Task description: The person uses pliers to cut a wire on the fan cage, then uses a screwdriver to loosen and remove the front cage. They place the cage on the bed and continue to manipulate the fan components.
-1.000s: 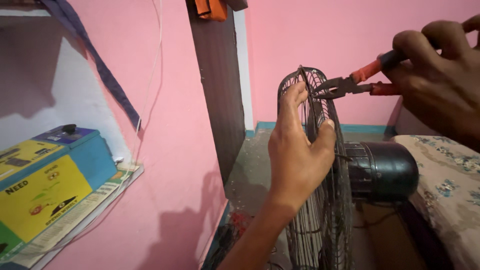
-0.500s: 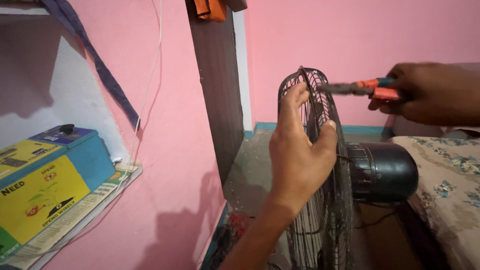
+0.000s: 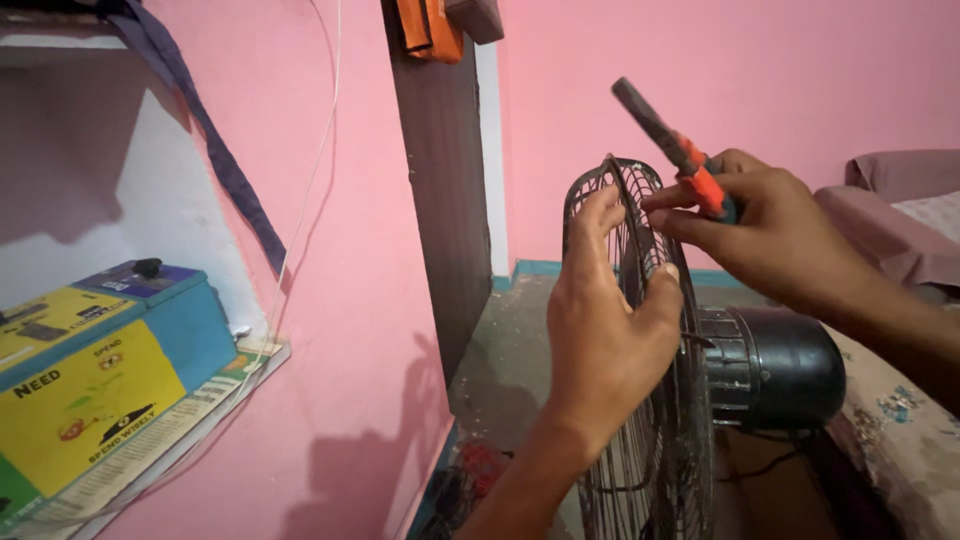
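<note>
While the left hand point(image 3: 605, 345) grips one round dark wire fan guard point(image 3: 640, 340) by its rim, the right hand point(image 3: 770, 235) just behind closes around one pair of orange-handled pliers point(image 3: 675, 150), tip raised; one black fan motor housing point(image 3: 785, 365) sits beyond.

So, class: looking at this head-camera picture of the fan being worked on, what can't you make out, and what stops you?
- Fan grille: its lower part is cut off by the bottom edge, and the left hand covers part of its wires.
- Pliers: the handles are hidden inside the right hand.
- Fan blades: too dark behind the grille to tell.
- Motor housing: the stand below it is lost in shadow.
</note>
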